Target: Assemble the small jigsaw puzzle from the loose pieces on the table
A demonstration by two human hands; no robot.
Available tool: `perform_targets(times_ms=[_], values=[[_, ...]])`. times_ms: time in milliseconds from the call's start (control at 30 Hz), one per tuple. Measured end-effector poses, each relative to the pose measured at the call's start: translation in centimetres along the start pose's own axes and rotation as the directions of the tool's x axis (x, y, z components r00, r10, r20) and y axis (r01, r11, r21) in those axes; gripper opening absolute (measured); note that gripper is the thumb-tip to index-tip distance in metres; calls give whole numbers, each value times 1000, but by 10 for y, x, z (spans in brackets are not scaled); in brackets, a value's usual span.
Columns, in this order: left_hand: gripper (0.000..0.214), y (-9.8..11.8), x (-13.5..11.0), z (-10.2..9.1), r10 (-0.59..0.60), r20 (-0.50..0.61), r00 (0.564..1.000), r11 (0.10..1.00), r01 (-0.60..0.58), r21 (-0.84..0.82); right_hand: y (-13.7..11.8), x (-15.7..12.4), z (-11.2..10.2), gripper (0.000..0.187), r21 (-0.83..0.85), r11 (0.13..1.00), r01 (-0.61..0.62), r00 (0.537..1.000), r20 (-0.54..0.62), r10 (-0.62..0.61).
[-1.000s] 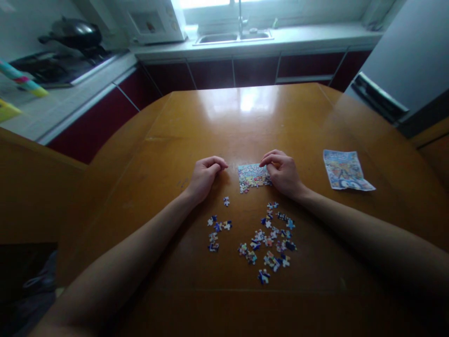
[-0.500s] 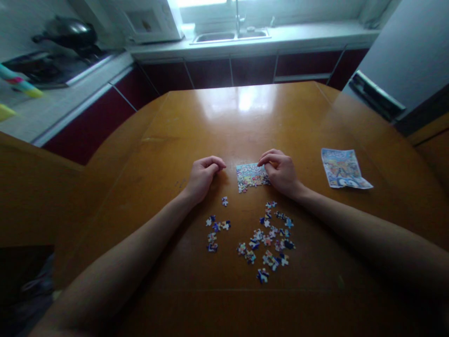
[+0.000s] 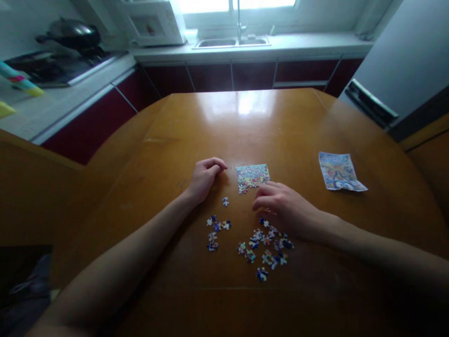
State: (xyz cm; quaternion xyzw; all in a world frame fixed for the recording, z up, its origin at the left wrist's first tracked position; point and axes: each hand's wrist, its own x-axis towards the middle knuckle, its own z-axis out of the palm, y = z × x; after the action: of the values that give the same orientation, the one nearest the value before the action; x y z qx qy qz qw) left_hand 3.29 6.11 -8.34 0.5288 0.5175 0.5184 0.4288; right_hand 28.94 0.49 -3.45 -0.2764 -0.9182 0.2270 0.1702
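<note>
A partly assembled jigsaw puzzle (image 3: 253,175) lies mid-table, with straight top and left sides and a ragged lower edge. To its left my left hand (image 3: 206,176) rests on the wood, fingers curled in and thumb against them, nothing showing in it. My right hand (image 3: 277,203) is just below the puzzle's lower right corner, over the top of the loose puzzle pieces (image 3: 270,258). Its fingers are bent downward and a little apart; it hides some pieces, and no held piece can be made out. A single puzzle piece (image 3: 225,201) lies below my left hand.
Several more puzzle pieces (image 3: 212,237) form a small group on the left. A creased picture sheet (image 3: 338,171) lies on the right of the wooden table (image 3: 196,131). Beyond are a counter with a sink (image 3: 215,43), a microwave (image 3: 150,23) and a wok (image 3: 73,35) on the stove.
My right hand has left the puzzle's right edge and come down toward me, over the loose pieces. My left hand has stayed in place. The view has tilted up slightly.
</note>
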Motion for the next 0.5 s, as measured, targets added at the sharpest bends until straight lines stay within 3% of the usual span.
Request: perform_targets(times_ms=[133,367,500], values=[[13,-1,1,0,5,1,1000,1000,-5,-3,-23,-31,11,8,-141,988,-59,984,161,82],[14,-6,2,-3,15,13,1000,1000,-15,21,-30,-37,30,4,-275,956,-105,977,153,151],[15,-7,2,-2,24,23,999,1000,-25,18,-32,-35,31,6,-250,962,-115,973,169,160]])
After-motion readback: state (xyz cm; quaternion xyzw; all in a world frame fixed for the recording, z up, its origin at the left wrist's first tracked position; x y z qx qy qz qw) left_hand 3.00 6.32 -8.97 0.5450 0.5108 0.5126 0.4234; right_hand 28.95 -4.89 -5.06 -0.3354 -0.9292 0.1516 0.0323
